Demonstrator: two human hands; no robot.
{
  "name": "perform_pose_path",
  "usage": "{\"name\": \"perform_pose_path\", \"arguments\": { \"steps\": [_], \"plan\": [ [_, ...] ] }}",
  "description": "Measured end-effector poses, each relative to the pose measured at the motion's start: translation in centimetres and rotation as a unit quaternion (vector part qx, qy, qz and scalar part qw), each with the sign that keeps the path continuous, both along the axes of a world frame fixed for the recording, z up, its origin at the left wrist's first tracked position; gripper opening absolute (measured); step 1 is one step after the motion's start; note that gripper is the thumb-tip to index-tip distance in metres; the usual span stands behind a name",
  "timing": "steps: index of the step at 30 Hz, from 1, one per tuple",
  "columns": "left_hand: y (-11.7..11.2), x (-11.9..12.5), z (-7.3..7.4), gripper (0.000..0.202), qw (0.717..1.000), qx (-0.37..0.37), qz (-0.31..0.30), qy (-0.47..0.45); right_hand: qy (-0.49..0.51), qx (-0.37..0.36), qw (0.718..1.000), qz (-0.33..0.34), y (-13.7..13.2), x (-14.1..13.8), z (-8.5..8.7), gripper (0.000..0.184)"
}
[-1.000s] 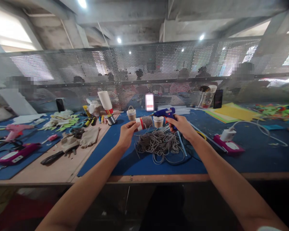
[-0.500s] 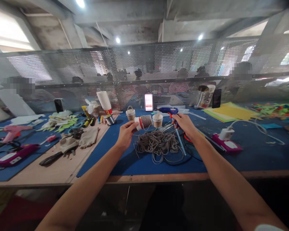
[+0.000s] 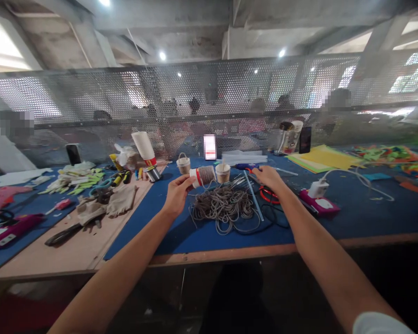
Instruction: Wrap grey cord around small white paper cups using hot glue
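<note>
My left hand (image 3: 177, 194) is closed on a small cup wrapped in grey cord with a red band (image 3: 204, 176), held just above the blue mat. A loose pile of grey cord (image 3: 223, 208) lies under and to the right of it. My right hand (image 3: 270, 178) reaches forward, fingers curled at the handle of a blue glue gun (image 3: 244, 166) that lies low on the mat behind the pile. A second cord-wrapped cup (image 3: 223, 172) stands beside the held one. A small cup with a handle (image 3: 183, 163) stands further left.
Red scissors (image 3: 269, 195) and clear glue sticks (image 3: 254, 200) lie by my right wrist. A pink power strip (image 3: 318, 204) with a white charger is on the right. Gloves (image 3: 120, 200), stacked paper cups (image 3: 143, 147) and a pink glue gun (image 3: 2, 197) are on the left. A perforated metal screen (image 3: 230, 93) closes the back.
My right hand has lowered the blue glue gun from beside the wrapped cup down to the mat further back. My left hand kept hold of the wrapped cup. The view has shifted slightly right.
</note>
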State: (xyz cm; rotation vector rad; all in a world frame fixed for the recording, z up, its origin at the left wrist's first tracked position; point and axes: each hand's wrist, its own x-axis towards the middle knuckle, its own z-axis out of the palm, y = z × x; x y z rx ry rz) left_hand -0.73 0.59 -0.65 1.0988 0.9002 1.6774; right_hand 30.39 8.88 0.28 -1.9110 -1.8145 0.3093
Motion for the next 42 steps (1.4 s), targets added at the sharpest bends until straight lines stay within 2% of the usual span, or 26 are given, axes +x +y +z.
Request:
{"name": "perform_pose_path", "arguments": {
  "steps": [7, 13, 18, 21, 23, 25, 27, 29, 32, 35, 38, 42],
  "plan": [
    [0.6, -0.4, -0.6, 0.029, 1.0, 0.004, -0.01, 0.004, -0.042, -0.029, 0.996, -0.067, 0.2, 0.6, -1.2, 0.049],
    [0.5, -0.4, -0.6, 0.026, 1.0, 0.008, -0.019, 0.006, -0.075, -0.028, 0.992, -0.094, 0.3, 0.0, -2.0, 0.047],
    [0.1, 0.0, -0.4, 0.027, 1.0, 0.0, -0.016, 0.008, -0.098, 0.001, 0.991, -0.093, -0.2, -0.3, -2.2, 0.043],
    [0.1, 0.0, -0.4, 0.03, 1.0, 0.001, -0.021, 0.016, -0.107, 0.074, 0.987, -0.099, -1.0, -0.9, -1.8, 0.039],
    [0.0, 0.1, -0.4, 0.032, 0.999, 0.001, -0.025, 0.026, -0.077, 0.174, 0.98, -0.049, -1.7, -2.0, -1.2, 0.029],
    [0.0, 0.1, -0.5, 0.034, 0.999, -0.001, -0.028, 0.038, 0.014, 0.225, 0.97, 0.093, -2.8, -3.7, -0.6, 0.024],
    [-0.1, 0.2, -0.5, 0.033, 0.999, -0.002, -0.033, 0.042, 0.1, 0.246, 0.935, 0.236, -4.2, -5.8, -0.1, 0.026],
    [-0.2, 0.3, -0.4, 0.034, 0.998, -0.003, -0.04, 0.041, 0.12, 0.272, 0.898, 0.325, -5.7, -7.7, 0.0, 0.027],
    [-0.4, 0.4, -0.3, 0.035, 0.997, 0.0, -0.048, 0.058, 0.062, 0.333, 0.877, 0.34, -7.2, -9.4, -0.3, 0.033],
    [-0.6, 0.5, -0.4, 0.035, 0.995, 0.007, -0.058, 0.081, 0.022, 0.364, 0.874, 0.322, -7.6, -9.7, -0.6, 0.02],
    [-0.6, 0.5, -0.6, 0.035, 0.992, 0.018, -0.059, 0.11, 0.036, 0.373, 0.871, 0.317, -7.6, -9.4, -0.4, 0.006],
    [-0.7, 0.6, -0.7, 0.035, 0.988, 0.026, -0.044, 0.144, 0.059, 0.366, 0.87, 0.325, -8.0, -9.2, 0.3, 0.004]
  ]
}}
